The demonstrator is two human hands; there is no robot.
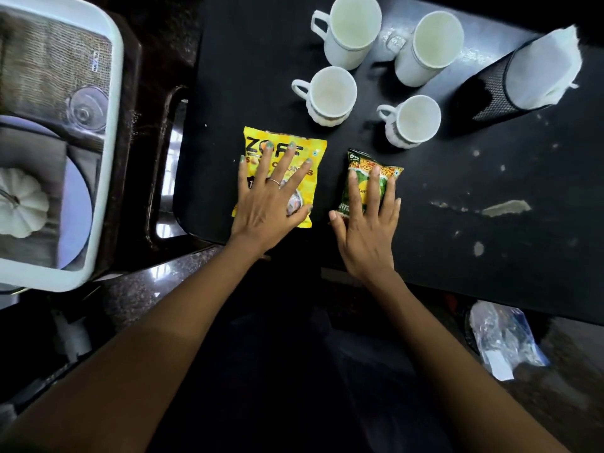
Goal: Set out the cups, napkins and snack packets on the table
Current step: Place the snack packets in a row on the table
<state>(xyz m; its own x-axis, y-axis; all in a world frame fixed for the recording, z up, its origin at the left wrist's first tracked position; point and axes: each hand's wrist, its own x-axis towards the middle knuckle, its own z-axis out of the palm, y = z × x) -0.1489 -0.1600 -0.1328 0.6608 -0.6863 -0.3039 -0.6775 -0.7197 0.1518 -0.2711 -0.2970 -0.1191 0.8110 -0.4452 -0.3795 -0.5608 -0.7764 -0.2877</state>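
Left hand (271,204), fingers spread flat, is covering most of the yellow packet (283,178); print partly hidden. Right hand (367,220), fingers straight, is pressing the green packet (371,184). Both packets are lying near table (248,76) edge, long axes pointing near-to-far.

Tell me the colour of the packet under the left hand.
Yellow with dark lettering: the packet under the left hand, in the head view.

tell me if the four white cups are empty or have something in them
Empty. All four cups stand upright on the black table, and the view down into each shows only a bare pale inside, no liquid.
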